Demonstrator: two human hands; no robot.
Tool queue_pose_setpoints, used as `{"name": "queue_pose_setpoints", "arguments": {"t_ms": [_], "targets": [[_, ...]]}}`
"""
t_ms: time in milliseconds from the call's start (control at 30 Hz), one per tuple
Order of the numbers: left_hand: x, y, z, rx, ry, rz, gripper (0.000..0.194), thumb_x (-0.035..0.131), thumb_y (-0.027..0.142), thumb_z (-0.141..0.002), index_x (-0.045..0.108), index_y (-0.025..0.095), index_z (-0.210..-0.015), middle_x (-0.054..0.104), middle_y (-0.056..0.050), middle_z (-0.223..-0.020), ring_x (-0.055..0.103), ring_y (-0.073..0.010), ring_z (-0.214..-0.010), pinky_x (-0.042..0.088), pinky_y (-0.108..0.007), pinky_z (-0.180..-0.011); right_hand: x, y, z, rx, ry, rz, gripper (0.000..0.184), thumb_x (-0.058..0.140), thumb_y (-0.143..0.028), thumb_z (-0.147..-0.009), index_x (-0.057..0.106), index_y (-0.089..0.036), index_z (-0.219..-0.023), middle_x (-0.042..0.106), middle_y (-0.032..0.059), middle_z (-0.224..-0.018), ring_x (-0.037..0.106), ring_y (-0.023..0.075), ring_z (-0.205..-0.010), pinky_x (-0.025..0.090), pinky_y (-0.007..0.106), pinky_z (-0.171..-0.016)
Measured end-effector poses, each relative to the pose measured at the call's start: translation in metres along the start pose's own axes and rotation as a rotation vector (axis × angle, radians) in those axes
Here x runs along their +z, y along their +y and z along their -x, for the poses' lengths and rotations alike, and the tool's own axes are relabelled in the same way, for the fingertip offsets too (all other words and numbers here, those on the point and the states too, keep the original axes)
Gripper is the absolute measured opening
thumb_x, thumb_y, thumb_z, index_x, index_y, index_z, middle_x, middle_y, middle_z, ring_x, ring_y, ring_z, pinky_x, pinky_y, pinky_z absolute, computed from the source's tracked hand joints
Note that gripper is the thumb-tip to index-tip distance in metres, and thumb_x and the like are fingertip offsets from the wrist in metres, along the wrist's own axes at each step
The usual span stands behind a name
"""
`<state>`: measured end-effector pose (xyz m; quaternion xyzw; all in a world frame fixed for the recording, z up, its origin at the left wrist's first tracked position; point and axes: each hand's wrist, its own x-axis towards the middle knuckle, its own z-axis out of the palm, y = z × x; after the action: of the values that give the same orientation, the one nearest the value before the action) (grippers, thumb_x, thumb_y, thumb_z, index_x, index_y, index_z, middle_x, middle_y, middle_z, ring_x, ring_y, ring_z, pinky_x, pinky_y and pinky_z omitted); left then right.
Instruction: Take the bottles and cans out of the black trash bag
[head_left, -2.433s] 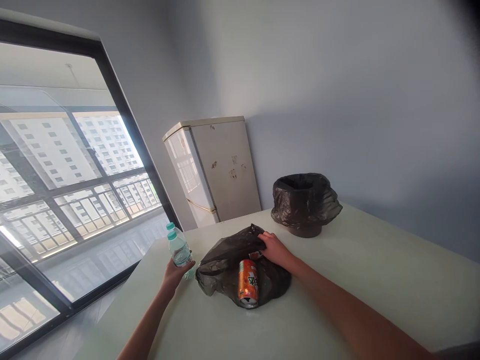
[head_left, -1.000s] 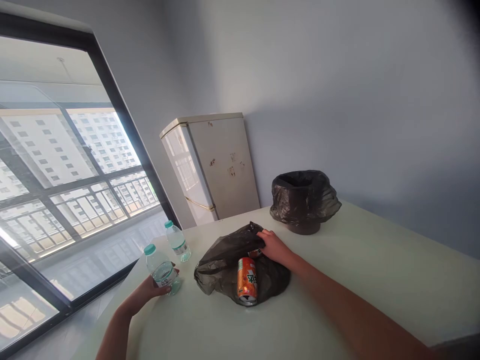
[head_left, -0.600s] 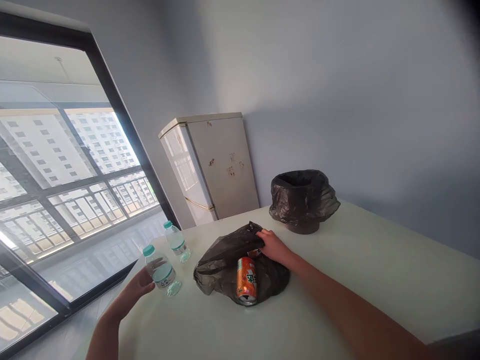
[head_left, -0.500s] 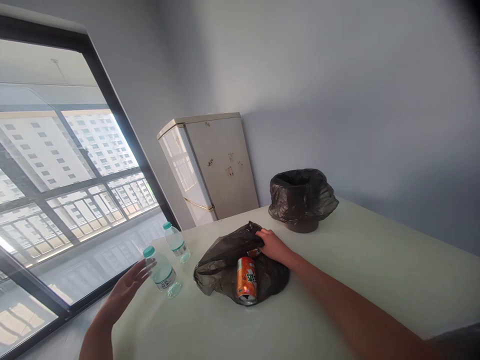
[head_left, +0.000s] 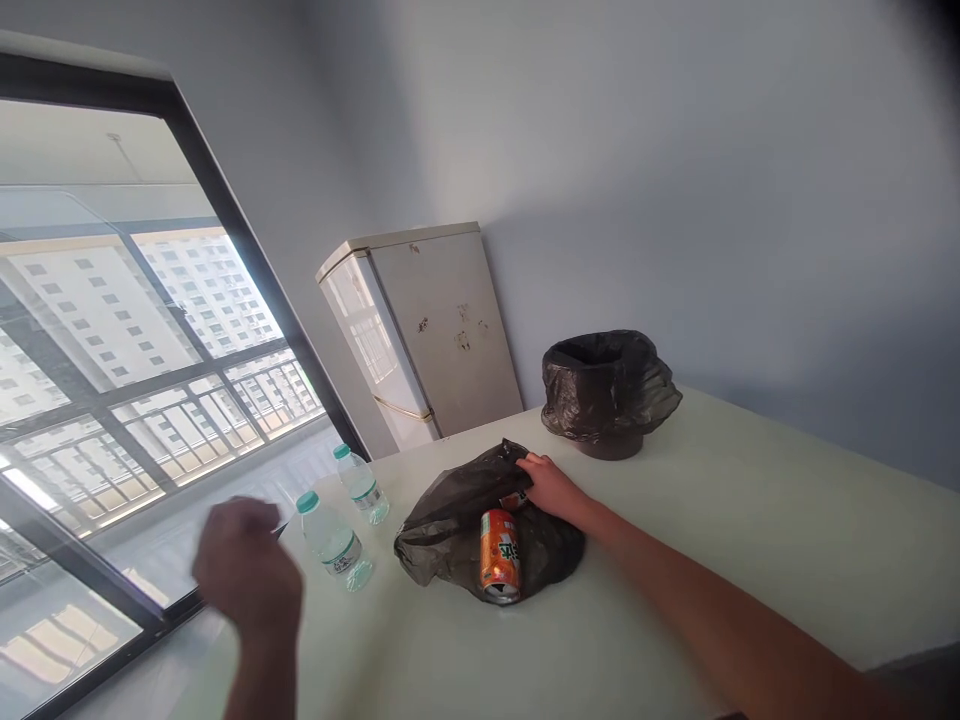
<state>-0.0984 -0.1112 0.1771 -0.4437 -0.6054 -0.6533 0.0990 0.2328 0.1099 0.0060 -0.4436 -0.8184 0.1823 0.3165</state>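
My right hand [head_left: 551, 486] grips the top edge of a crumpled dark plastic bag [head_left: 457, 520] lying on the pale table [head_left: 675, 560]. An orange drink can [head_left: 499, 554] lies on its side on the bag. Two small water bottles with teal caps stand at the table's left edge, one nearer [head_left: 331, 541] and one farther [head_left: 361, 484]. My left hand [head_left: 244, 575] hovers raised to the left of the nearer bottle, apart from it; it is smeared by motion and its fingers do not show clearly.
A small bin lined with a dark bag [head_left: 607, 390] stands at the back of the table. A worn white fridge [head_left: 420, 335] stands against the wall behind. A large window with a black frame [head_left: 225, 240] fills the left.
My left hand moved one bottle toward me, set it down at the table's left edge, let go and pulled back upward. My right hand has stayed on the bag.
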Motion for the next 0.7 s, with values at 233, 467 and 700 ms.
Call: {"name": "queue_pose_setpoints", "arguments": {"t_ms": [233, 467, 700], "targets": [[0.159, 0.048, 0.136, 0.404, -1.059, 0.079, 0.017, 0.056, 0.025, -0.098, 0.069, 0.026, -0.109, 0.068, -0.011, -0.114, 0.063, -0.0270, -0.106, 0.052, -0.042, -0.096, -0.011, -0.006, 0.000, -0.024, 0.066, -0.098, 0.029, 0.051, -0.007, -0.087, 0.075, -0.019, -0.097, 0.072, 0.0089, -0.102, 0.063, 0.0228, -0.100, 0.045, 0.031, -0.093], [0.220, -0.006, 0.134, 0.242, -0.934, -0.010, 0.040, 0.061, 0.016, -0.092, 0.064, 0.021, -0.131, 0.065, -0.015, -0.134, 0.058, -0.0311, -0.129, 0.044, -0.047, -0.113, -0.009, -0.006, -0.004, 0.125, 0.105, -0.199, 0.028, 0.050, -0.023, -0.095, 0.077, -0.018, -0.099, 0.078, 0.0105, -0.102, 0.070, 0.0244, -0.096, 0.050, 0.030, -0.085], [0.211, -0.034, 0.137, -0.102, -1.055, 0.037, 0.061, 0.074, 0.022, -0.086, 0.059, 0.022, -0.145, 0.064, -0.020, -0.143, 0.064, -0.0352, -0.128, 0.048, -0.046, -0.111, -0.002, 0.005, -0.009, 0.219, 0.129, -0.266, 0.035, 0.047, -0.032, -0.099, 0.078, -0.016, -0.096, 0.080, 0.0109, -0.102, 0.072, 0.0277, -0.098, 0.052, 0.032, -0.082]]}}
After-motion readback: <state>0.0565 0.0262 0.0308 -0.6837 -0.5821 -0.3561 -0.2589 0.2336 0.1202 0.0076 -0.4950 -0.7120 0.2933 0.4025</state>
